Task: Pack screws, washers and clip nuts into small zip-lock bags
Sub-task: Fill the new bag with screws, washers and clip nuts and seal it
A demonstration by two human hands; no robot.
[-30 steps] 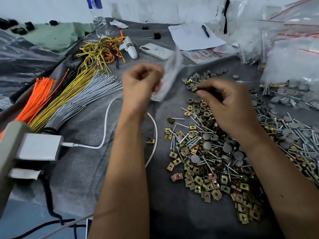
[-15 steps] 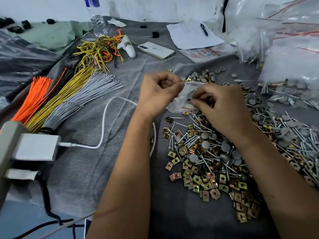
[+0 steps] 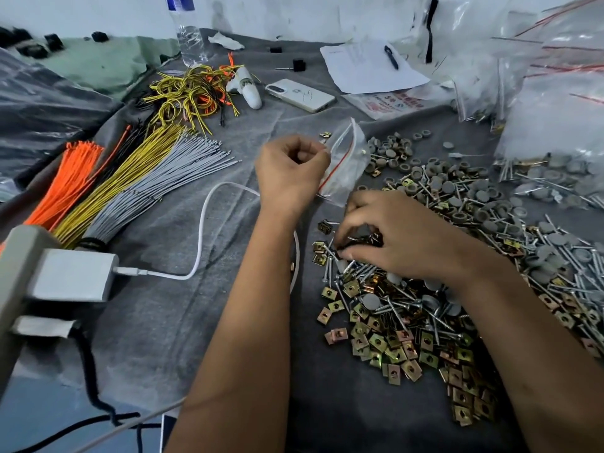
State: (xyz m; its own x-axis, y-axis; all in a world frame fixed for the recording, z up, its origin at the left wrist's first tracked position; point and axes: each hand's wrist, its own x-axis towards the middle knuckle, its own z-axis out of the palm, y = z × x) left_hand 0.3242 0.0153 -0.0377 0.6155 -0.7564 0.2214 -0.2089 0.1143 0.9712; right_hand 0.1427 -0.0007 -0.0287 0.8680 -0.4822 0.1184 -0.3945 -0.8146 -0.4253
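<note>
Fingers (image 3: 343,253) picking one screw (image 3: 330,255), left hand (image 3: 291,173) pinching one bag (image 3: 346,165)

Both forearms and hands (image 3: 291,171) are bare: no sleeves, gloves or jewellery visible.

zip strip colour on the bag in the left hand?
Red, on the clear bag the left hand pinches; head view.

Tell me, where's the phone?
The phone lies face down at the far middle of the grey cloth, between the white tool and the paper.
</note>
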